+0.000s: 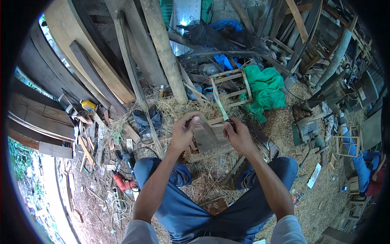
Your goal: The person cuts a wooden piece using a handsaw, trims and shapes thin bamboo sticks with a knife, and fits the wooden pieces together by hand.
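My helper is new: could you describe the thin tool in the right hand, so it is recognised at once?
Find the crumpled green sheet, then the right hand below and left of it. The thin tool points up from this hand; its pale greenish part sets it apart from the brown strip by the left hand.
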Tool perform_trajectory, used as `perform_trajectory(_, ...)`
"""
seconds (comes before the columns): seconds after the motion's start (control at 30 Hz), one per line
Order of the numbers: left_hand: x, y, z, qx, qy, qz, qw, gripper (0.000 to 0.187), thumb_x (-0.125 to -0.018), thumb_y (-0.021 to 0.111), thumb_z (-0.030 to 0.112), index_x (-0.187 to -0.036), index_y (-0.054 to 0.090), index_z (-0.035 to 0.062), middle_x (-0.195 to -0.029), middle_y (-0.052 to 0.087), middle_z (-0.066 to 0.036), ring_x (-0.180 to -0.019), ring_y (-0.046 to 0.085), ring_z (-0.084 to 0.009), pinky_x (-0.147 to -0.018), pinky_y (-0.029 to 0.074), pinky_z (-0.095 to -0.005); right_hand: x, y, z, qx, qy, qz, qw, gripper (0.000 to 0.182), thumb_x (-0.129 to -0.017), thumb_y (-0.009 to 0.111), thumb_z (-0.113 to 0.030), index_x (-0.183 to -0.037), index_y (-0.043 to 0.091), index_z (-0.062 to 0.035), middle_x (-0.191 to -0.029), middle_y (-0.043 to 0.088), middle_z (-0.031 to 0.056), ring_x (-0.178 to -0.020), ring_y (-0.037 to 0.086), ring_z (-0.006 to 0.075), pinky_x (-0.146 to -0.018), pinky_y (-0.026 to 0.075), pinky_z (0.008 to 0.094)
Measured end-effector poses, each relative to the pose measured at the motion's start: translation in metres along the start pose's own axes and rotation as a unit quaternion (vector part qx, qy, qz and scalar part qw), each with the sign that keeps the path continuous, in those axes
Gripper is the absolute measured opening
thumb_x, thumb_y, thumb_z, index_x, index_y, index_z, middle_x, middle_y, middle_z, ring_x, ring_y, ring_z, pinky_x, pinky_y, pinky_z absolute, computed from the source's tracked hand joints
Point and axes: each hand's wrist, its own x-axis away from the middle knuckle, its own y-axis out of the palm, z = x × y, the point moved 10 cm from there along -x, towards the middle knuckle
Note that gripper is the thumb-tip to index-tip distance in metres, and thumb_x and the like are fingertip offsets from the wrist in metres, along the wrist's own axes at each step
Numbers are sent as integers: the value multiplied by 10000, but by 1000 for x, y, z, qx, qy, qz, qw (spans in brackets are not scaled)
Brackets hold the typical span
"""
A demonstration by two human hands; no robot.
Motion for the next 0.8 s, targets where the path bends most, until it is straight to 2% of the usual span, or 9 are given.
perform_trajectory(0.13,-6,-13,6,53,16,59,997,200,-937,536,128,-1091,574,5,-935,621,-80,-849,620,-142,-764,548,-295,-12,1,6,22,-27,34,999,196,-955,462,-198,-1004,502,-12,-694,543,23,-571,469,97,-539,394,274)
perform_trajectory(0.2,-6,-16,2,47,5,79,996,186,-933,539,110,-1082,572,4,-946,620,-79,-858,619,-144,-777,552,-297,-13,6,9,34,22,26,999,254,-931,461,-223,-956,485,28,-746,565,191,-688,563,361,-648,419,434)
perform_trajectory(0.3,-4,-10,-4,-3,48,75,996,184,-914,559,68,-1084,568,-1,-931,631,-82,-867,624,-144,-782,543,-300,-18,14,12,97,11,9,995,266,-939,452,-244,-951,473,21,-777,574,224,-743,573,415,-672,419,469)
perform_trajectory(0.4,-4,-3,-12,-97,67,63,991,174,-885,584,29,-1054,564,-7,-919,647,-114,-875,648,-179,-775,536,-311,-21,21,15,102,3,-4,995,298,-950,445,-273,-972,475,23,-824,582,249,-798,564,448,-688,419,481)
perform_trajectory(0.47,-3,7,-25,-177,84,18,980,163,-909,544,28,-1069,538,-2,-995,618,-95,-962,621,-178,-801,535,-315,-16,23,10,111,-3,-4,994,305,-954,440,-275,-973,477,28,-836,583,255,-806,565,451,-688,420,483)
perform_trajectory(0.6,4,10,-28,-197,40,26,979,151,-904,540,24,-1055,531,18,-1010,624,-131,-984,632,-221,-790,522,-321,-11,40,15,136,-4,-25,990,328,-963,430,-279,-994,484,42,-864,587,267,-822,564,460,-689,416,500)
perform_trajectory(0.73,13,14,-15,-293,36,10,955,182,-875,540,7,-1050,497,28,-979,608,-194,-926,618,-361,-733,496,-410,-6,53,28,118,57,-53,990,327,-961,428,-265,-1016,486,52,-880,589,283,-848,562,471,-707,416,518)
perform_trajectory(0.77,15,17,-10,-333,47,-1,942,203,-862,538,-1,-1056,482,27,-969,596,-213,-904,600,-408,-726,482,-448,-5,52,31,142,39,-27,989,337,-963,424,-290,-991,491,40,-821,585,273,-805,564,462,-680,412,510)
perform_trajectory(0.8,15,14,-13,-332,48,-3,942,203,-862,538,-1,-1056,482,27,-969,596,-213,-904,600,-408,-726,482,-448,-5,50,33,167,21,-1,986,350,-964,419,-314,-965,497,27,-762,580,264,-762,566,453,-652,408,502)
